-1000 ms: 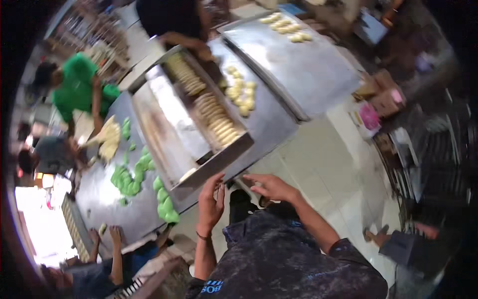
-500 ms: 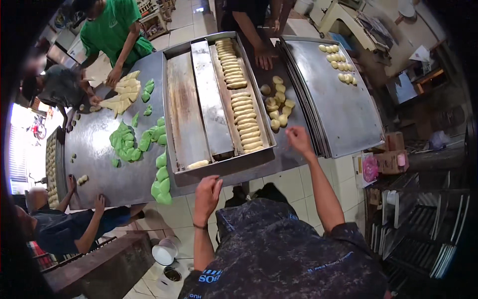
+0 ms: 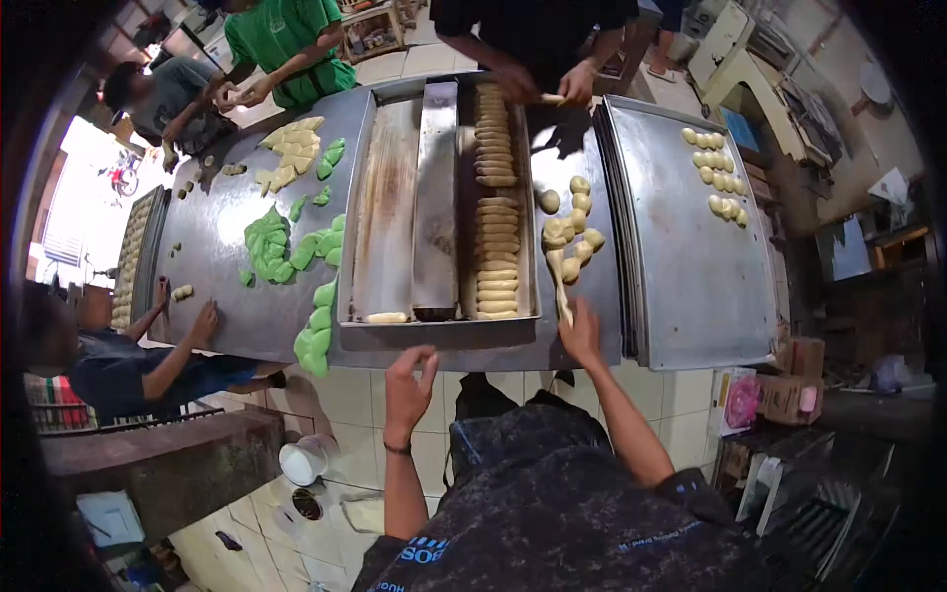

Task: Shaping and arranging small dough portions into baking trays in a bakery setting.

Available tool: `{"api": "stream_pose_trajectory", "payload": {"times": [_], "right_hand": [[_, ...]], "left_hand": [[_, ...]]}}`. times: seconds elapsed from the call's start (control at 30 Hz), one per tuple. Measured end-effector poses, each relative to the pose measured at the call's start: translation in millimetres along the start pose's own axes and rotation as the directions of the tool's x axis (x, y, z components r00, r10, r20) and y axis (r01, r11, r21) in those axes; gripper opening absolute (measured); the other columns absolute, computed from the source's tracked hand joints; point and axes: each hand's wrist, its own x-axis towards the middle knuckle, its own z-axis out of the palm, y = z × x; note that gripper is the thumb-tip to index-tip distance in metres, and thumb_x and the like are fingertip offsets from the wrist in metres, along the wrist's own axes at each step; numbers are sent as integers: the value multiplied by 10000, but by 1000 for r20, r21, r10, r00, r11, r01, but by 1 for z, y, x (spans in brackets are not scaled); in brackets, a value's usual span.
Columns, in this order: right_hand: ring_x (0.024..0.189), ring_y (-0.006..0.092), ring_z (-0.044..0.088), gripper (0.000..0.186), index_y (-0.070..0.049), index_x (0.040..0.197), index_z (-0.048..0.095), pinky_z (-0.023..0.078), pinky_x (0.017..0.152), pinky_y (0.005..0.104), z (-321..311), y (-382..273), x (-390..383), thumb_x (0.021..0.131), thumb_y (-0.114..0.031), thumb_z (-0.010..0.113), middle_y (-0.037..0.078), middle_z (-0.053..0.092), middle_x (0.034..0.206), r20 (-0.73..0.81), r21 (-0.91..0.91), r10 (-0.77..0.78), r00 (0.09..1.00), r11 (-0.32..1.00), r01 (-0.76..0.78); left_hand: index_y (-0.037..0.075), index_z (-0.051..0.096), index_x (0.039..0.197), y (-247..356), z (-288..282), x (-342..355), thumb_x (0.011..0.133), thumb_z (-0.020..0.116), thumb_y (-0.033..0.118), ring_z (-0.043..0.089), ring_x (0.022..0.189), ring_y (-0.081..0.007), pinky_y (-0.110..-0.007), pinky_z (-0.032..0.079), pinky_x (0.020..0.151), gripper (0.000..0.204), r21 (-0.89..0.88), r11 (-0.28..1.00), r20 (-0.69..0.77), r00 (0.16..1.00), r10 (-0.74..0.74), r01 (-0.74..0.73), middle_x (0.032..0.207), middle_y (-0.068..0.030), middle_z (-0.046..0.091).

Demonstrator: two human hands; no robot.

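Observation:
My right hand [image 3: 580,333] pinches the end of a stretched strand of yellow dough [image 3: 561,291]. That strand runs up to a cluster of yellow dough pieces [image 3: 558,233] lying on the metal table, right of the large tray. In front of the table's near edge, my left hand [image 3: 407,380] hangs in the air, thumb and forefinger apart, holding nothing. The large metal tray [image 3: 355,232] has a long metal divider [image 3: 437,197] down its middle. Dough rolls [image 3: 496,252] lie stacked in a row along its right side; a single roll [image 3: 386,318] lies at its near left.
Stacked flat trays [image 3: 681,286] at the right carry small dough balls [image 3: 718,166]. Left lie green dough [image 3: 266,247] and yellow dough pieces [image 3: 293,148]. Across the table, a person in black [image 3: 538,39] holds a dough strip beside a person in green [image 3: 286,49]. Others work at the left.
My right hand has moved down and left and now grips dough, drawing a strand from the cluster. My left hand's thumb has parted from its forefinger. The person opposite now holds dough.

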Motion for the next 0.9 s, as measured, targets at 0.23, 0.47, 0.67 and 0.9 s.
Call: {"api": "stream_pose_trajectory", "payload": {"times": [0.23, 0.47, 0.67, 0.9], "right_hand": [[960, 403, 631, 376, -48, 1249, 581, 493, 833, 491, -83, 14, -80, 876, -45, 633, 158, 691, 1086, 321, -20, 60, 945, 998, -56], [1284, 391, 538, 481, -80, 1397, 555, 424, 1072, 474, -71, 14, -89, 921, -61, 620, 180, 525, 1489, 142, -47, -151, 978, 986, 159], [1568, 384, 239, 638, -109, 1594, 365, 92, 1198, 726, -9, 13, 5, 1012, -268, 576, 199, 288, 1676, 125, -545, -359, 925, 754, 367], [1536, 420, 289, 710, 78, 1575, 312, 199, 1236, 617, -6, 17, 7, 1020, -301, 540, 276, 316, 1649, 167, -527, -293, 941, 780, 336]], "left_hand": [[-9, 715, 1088, 35, 76, -86, 972, 646, 89, 686, 831, -231, -323, 547, 814, 166, -123, 921, 77, 928, -363, 371, 1001, -105, 753], [-5, 714, 1137, 68, 80, -87, 979, 632, 83, 691, 863, -242, -329, 550, 838, 198, -162, 927, 84, 941, -328, 338, 1039, -106, 753], [-7, 706, 1154, 71, 46, -44, 979, 629, 79, 699, 899, -262, -350, 543, 839, 210, -98, 982, 71, 985, -154, 161, 1059, -107, 754], [1, 702, 1181, 47, -3, -46, 985, 620, 78, 698, 917, -268, -355, 541, 839, 225, -119, 991, 80, 995, -60, 69, 1096, -113, 745]]}}
